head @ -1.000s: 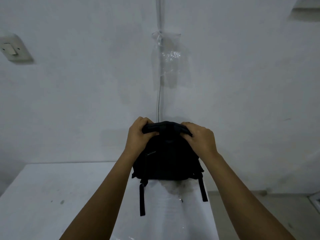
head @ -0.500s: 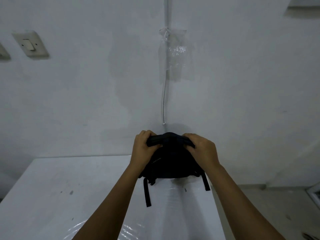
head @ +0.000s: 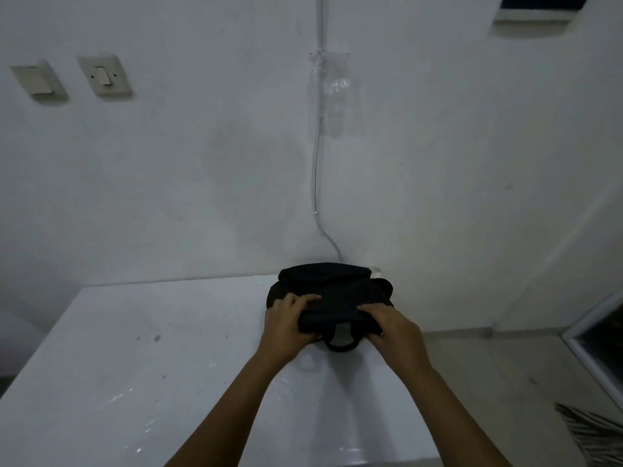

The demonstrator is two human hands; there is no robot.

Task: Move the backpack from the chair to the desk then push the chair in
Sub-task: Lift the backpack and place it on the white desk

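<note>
The black backpack (head: 328, 291) lies flat on the white desk (head: 161, 358), at the desk's far right corner against the wall. Its carry loop points toward me. My left hand (head: 290, 323) grips the near left edge of the backpack's top. My right hand (head: 391, 326) grips the near right edge, beside the loop. Both forearms reach over the desk's right part. The chair is out of view.
A white wall rises right behind the desk, with a thin cable (head: 317, 156) running down to the backpack and a clear plastic bag (head: 332, 92) hanging on it. Two wall switches (head: 104, 77) sit upper left. Bare floor (head: 499, 375) lies to the right of the desk.
The backpack went from held upright above the desk to lying flat on it, tipped back toward the wall. Both hands came down with it and still hold its top.
</note>
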